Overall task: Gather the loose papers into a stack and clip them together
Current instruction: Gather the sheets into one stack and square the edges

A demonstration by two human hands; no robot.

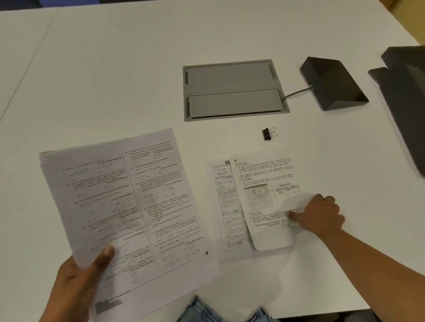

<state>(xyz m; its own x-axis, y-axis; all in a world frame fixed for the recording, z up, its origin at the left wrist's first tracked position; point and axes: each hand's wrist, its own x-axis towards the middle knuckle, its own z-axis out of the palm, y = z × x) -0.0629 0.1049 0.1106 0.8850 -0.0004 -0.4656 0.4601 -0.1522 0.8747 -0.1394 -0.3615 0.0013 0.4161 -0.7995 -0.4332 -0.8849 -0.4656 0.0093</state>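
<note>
Person's left hand (75, 283): grip clamped on lower-left corner of printed sheet (125, 206), thumb on top; sheet held tilted above the counter (130, 79); right hand (318, 217): grip pinched on right edge of handwritten sheet (263, 183), which overlaps a form page (223, 209) on the counter. Black binder clip (268, 134) lies just beyond, apart from both hands

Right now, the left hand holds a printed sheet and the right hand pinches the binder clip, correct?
No. In the head view the right hand grips the handwritten sheet; the binder clip lies untouched on the table. The left hand does hold a printed sheet.
</note>
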